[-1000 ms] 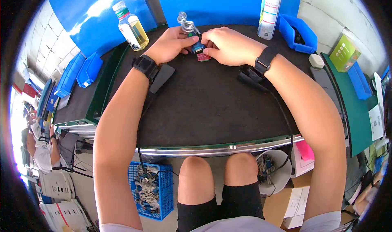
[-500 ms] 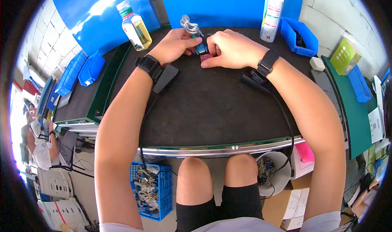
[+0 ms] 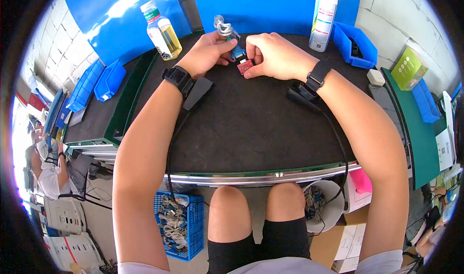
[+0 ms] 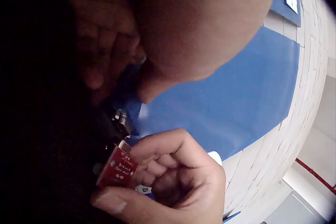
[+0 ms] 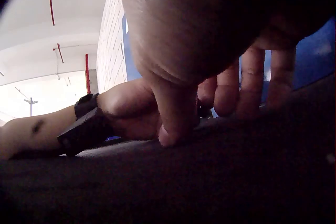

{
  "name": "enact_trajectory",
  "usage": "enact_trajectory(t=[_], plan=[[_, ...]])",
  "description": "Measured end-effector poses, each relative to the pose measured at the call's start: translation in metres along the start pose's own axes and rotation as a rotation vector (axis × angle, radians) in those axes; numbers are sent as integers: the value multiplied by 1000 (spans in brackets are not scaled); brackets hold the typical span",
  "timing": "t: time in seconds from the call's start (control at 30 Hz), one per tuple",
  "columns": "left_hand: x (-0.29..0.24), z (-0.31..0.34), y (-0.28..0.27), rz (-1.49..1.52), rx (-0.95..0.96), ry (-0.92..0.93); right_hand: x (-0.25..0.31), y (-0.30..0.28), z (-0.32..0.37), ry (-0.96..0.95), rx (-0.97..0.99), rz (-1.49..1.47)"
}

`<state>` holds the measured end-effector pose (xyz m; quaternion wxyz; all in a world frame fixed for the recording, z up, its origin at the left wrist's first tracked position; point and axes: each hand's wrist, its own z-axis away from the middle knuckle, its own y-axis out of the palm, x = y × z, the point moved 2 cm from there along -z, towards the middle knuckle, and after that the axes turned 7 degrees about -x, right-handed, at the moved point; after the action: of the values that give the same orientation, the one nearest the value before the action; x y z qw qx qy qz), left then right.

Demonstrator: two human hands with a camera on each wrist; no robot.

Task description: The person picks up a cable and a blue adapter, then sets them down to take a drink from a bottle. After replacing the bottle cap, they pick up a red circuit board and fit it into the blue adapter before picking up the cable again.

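In the head view, your two hands meet at the 12 o'clock edge of the black mat [image 3: 241, 124]. Your left hand [image 3: 205, 52] has its fingers curled around the blue adapter [image 3: 237, 53], and the coiled grey cable [image 3: 223, 28] rises at 11 o'clock of it. Your right hand [image 3: 273, 56] pinches the red circuit board [image 3: 245, 66], just at 5 o'clock of the adapter; I cannot tell if they touch. A bottle [image 3: 163, 30] stands at 10 o'clock of the hands, a spray can [image 3: 323, 15] at 2 o'clock.

In the left wrist view, the thumb and bent fingers of your right hand [image 4: 173, 182] clamp the red circuit board [image 4: 118, 167]. A metal plug [image 4: 122, 118] is just at 12 o'clock of it.

In the right wrist view, your right hand [image 5: 210, 40] sets its fingertips on the black mat [image 5: 210, 182]. The board is hidden here. Your left hand [image 5: 131, 111] lies at 9 o'clock.
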<state>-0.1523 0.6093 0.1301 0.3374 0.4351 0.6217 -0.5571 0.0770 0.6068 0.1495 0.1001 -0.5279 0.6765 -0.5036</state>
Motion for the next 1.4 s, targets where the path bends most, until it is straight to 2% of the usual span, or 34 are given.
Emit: enact_trajectory(t=[0.17, 0.37, 0.57, 1.1, 1.4], plan=[[-3, 3, 1, 229, 60, 62, -12, 5, -3, 49, 2, -91], [-9, 6, 5, 263, 70, 106, -22, 10, -4, 135, 25, -160], [-14, 9, 7, 225, 89, 184, -18, 7, -3, 153, 105, -360], [-16, 8, 8, 98, 123, 209, -22, 8, -3, 161, 130, -287], [-18, 9, 8, 39, 75, 221, -13, 0, -2, 181, 165, -276]])
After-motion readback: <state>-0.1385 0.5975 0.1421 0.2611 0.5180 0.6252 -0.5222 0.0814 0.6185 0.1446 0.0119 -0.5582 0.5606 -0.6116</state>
